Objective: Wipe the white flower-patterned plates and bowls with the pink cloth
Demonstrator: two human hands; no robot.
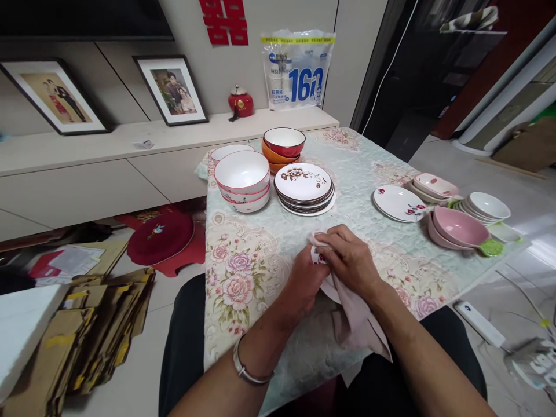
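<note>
Near the table's front edge, my left hand point(306, 281) grips the left rim of a white plate point(330, 291) with red flowers. My right hand point(354, 259) is closed on a pale pink cloth point(358, 318), pressed against the same plate; the cloth hangs down toward my lap. The two hands are close together and hide much of the plate. Beyond them stands a stack of white plates point(303, 182) with brown floral print, beside stacked white bowls point(242, 172) with red rims. Red and orange bowls point(284, 143) are stacked behind.
On the table's right are flowered plates point(397, 202), pink bowls point(461, 227) and small white bowls point(489, 206). A low cabinet point(174, 141) behind holds framed photos, a red jar point(241, 102) and a bag of cups point(297, 72). Flattened cardboard point(56, 359) and a red stool point(160, 234) are left.
</note>
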